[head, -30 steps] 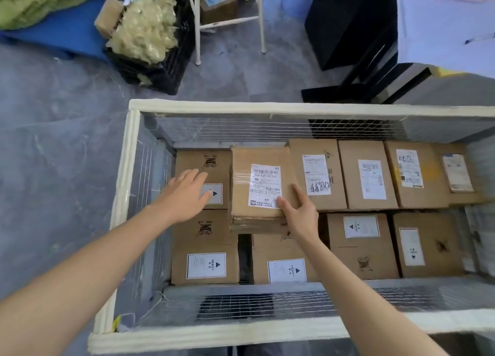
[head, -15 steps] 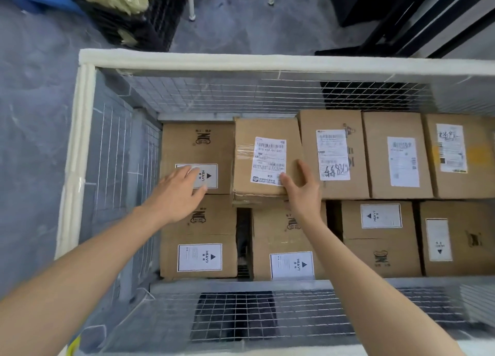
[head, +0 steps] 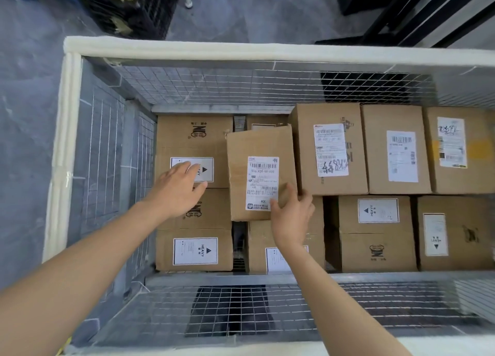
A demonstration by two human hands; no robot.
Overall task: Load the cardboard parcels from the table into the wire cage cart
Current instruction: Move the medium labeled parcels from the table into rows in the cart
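parcel (head: pixel 261 147) is in the cart (head: pixel 187 46), centre of frame, top layer, a bit skewed, not squared up. it rests on lower boxes. a dark gap (head: pixel 238 248) runs out from under its left side twd bottom-centre of frame. its rt edge is close to or touching the rt box (head: pixel 332 114); can't tell which.

rt hand (head: pixel 292 213) grips the parcel's near rt corner: thumb on top face by the label, fingers curled round the edge. lt hand (head: pixel 176 189) is flat, fingers straight, holds nothing. it's over the heavy label on the lt box (head: pixel 192 133), left-centre of frame. touching or hovering, can't tell.

risks, my judgement:
- one-corner grip only. a one-hand push prob. twists the parcel more instead of sliding it.
- if it shifts left, its edge may lose support over the gap & tip.
- rt fingers sit betw. parcel & rt box. a shove rightward could pinch them.
- thumb by the label edge may scuff or lift it.
- lt hand isn't on the parcel, so nothing checks a tilt.
- table not in view, so remaining load unknown.
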